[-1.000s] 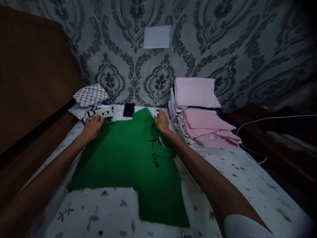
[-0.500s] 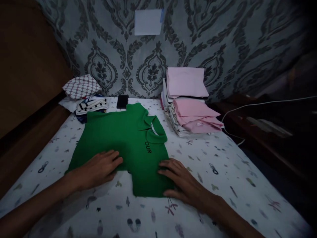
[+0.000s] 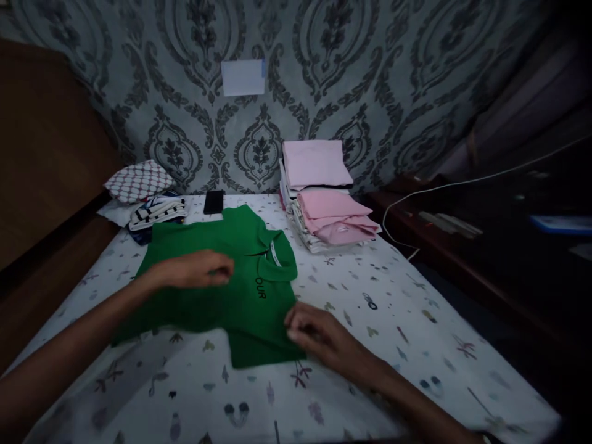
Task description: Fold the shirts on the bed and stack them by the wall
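Observation:
A green collared shirt (image 3: 203,308) lies spread on the patterned white sheet, its collar to the right and dark letters on its chest. My left hand (image 3: 200,269) is over the shirt's middle, fingers curled together; whether cloth is between the fingertips is hidden. At the sleeve on the near right, my right hand (image 3: 319,333) has its fingers and thumb closed at the green edge. The shirt's near edge on the left is blurred and wavy.
Folded pink and light clothes (image 3: 335,216) are stacked at the back right. A smaller clothes pile (image 3: 157,213) and a dark flat object (image 3: 213,201) lie at the back left. A white cable (image 3: 444,186) runs beyond the sheet's (image 3: 370,394) right edge.
The view has shifted right and up. My left hand has risen from the near edge to above the shirt's middle, its fingers curling. The right hand's spread fingers have closed at the sleeve.

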Demonstrator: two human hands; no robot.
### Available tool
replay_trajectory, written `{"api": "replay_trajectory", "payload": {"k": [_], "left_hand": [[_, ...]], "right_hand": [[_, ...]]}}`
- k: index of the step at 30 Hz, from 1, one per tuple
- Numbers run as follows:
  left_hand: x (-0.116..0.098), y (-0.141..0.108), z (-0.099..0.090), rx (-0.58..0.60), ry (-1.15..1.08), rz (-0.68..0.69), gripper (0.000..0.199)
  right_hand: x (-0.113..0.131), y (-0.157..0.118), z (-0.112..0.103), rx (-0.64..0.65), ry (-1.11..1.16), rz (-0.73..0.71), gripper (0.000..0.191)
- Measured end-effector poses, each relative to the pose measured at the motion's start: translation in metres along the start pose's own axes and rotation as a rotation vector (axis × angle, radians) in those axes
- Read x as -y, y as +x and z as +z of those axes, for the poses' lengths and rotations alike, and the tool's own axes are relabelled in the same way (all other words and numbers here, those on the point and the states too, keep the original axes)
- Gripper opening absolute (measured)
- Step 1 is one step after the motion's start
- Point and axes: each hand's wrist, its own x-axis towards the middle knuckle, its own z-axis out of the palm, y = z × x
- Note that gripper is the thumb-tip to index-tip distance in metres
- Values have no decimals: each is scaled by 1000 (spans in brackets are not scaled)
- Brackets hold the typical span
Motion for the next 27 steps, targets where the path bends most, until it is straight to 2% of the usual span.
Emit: {"api": "replay_trajectory", "payload": {"k": [3, 5, 7, 9, 11, 14, 18, 21, 24, 27], "left_hand": [[-26, 82, -3, -51, 42, -10, 14], [-43, 131, -4, -90, 77, -80, 18], [-54, 165, -1, -105, 106, -118, 23], [-56, 184, 3, -87, 102, -164, 24], [-55, 195, 8, -98, 42, -209, 30], [-52, 205, 13, -168, -61, -231, 37], [-52, 211, 17, -171, -187, -214, 32], [-45, 197, 20, -156, -280, -177, 30], [-24, 154, 15, -159, -402, -164, 25], [12, 80, -6, -95, -453, -230, 11]], "right_hand": [[-22, 33, -12, -416, -75, 176, 28], [-41, 61, -22, -552, -231, 270, 31], [-56, 86, -31, -537, -376, 354, 39], [-65, 103, -35, -451, -480, 383, 33], [-69, 109, -38, -385, -533, 355, 21], [-71, 106, -47, -377, -539, 318, 19], [-73, 95, -61, -442, -574, 319, 17], [-67, 85, -52, -510, -608, 234, 16], [-51, 61, -27, -413, -558, -17, 20], [-31, 24, -5, -155, -556, -299, 31]]}}
